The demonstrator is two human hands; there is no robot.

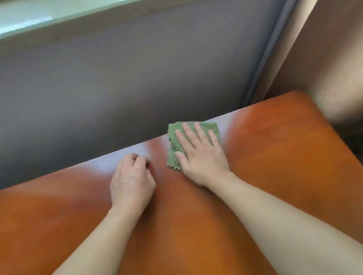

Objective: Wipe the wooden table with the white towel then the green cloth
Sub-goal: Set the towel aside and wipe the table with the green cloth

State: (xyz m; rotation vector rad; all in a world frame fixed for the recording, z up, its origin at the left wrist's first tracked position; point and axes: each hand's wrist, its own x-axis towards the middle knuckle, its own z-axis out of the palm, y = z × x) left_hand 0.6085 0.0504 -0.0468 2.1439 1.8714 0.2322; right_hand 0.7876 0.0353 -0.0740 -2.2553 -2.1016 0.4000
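R hand (198, 151) flat, fingers spread, pressing green cloth (175, 146); L hand (131, 181) fisted on table (285, 156).

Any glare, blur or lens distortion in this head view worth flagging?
Head view: pale glare streaks the wooden table along its far edge by the left hand; wide-angle bending curves the table edges; slight softness overall, though the right hand and green cloth stay readable.

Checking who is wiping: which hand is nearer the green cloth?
Right. The right hand lies flat on the green cloth, pressing it to the table at the far edge. The left hand rests curled on bare wood beside it, not touching.
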